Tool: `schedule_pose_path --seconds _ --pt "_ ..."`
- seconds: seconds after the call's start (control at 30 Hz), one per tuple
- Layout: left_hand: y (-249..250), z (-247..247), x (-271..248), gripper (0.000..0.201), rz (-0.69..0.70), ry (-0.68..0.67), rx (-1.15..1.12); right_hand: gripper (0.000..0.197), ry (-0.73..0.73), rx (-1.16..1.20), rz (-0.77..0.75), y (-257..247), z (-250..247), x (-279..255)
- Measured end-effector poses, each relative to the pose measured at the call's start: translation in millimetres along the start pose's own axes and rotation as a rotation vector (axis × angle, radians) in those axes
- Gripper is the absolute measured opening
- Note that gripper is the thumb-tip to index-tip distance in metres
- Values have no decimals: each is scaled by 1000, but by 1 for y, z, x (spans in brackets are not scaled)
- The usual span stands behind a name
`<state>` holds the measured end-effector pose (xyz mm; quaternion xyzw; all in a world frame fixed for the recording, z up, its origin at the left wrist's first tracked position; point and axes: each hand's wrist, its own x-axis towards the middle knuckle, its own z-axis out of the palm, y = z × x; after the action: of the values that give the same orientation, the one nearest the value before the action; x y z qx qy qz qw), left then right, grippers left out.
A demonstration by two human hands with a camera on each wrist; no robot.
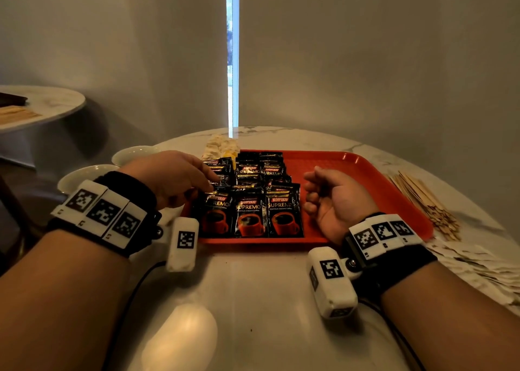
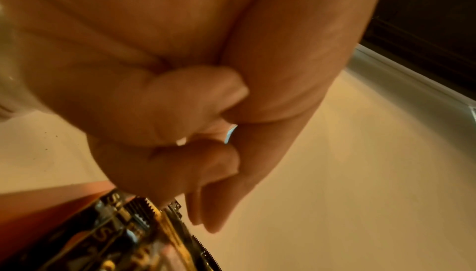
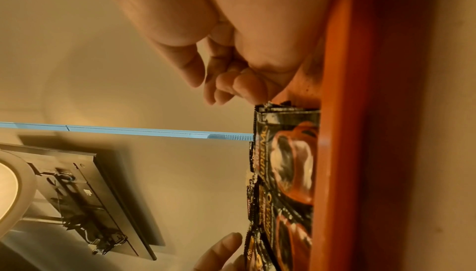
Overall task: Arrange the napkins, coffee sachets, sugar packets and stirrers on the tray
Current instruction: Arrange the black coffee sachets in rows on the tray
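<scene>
A red tray (image 1: 351,173) lies on the marble table, its left half filled with black coffee sachets (image 1: 250,213) in three overlapping columns. My left hand (image 1: 209,182) reaches over the left column. In the left wrist view its fingers (image 2: 185,96) are curled, the thumb lies against the forefinger with nothing between them, and the knuckles touch the sachets (image 2: 134,230). My right hand (image 1: 311,190) rests on its edge on the tray just right of the sachets, fingers loosely curled and empty. Its little finger (image 3: 252,86) touches a corner of the sachets (image 3: 288,163).
Wooden stirrers (image 1: 422,199) lie in a heap right of the tray, with pale napkins (image 1: 478,263) nearer me. Sugar packets (image 1: 219,145) sit behind the tray's far left corner. Two white bowls (image 1: 84,176) stand at the left. A second table (image 1: 42,109) is at the far left.
</scene>
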<state>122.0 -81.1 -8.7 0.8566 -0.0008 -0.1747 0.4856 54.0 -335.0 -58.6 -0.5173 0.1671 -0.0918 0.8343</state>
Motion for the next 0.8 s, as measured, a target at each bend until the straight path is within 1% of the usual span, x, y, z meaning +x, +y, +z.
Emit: schedule_pose_path --seconds 0.07,0.13,0.2,0.23,0.27,0.3,0.37,0.43,0.47,0.53,0.7,0.8 --pt "-1 0 1 19 10 16 -11 21 21 -9 1 0 0 0" --pt "-1 0 2 13 38 34 -46 21 66 -44 -9 -2 0 1" --pt "1 1 3 10 95 48 -133 21 128 -125 -30 -4 1 2" --pt "3 2 3 11 123 46 -193 23 147 -161 -38 -6 1 2" --pt "5 3 3 12 150 27 -259 30 147 -185 -37 -7 2 2" --pt "7 5 2 11 175 -15 -322 40 117 -198 -21 -8 3 1" --pt "10 8 -1 9 191 -159 -407 63 2 -189 31 -10 5 -3" --pt "12 12 -5 7 148 -302 -424 76 -104 -155 60 -10 8 -8" --pt "13 15 -6 6 122 -341 -406 80 -138 -134 66 -10 10 -11" --pt "13 21 -8 8 85 -359 -350 86 -186 -99 75 -8 13 -14" --pt "11 23 -8 9 19 -302 -265 96 -237 -107 84 -5 17 -18" --pt "11 20 -8 10 7 -264 -251 85 -251 -118 73 -6 20 -20"
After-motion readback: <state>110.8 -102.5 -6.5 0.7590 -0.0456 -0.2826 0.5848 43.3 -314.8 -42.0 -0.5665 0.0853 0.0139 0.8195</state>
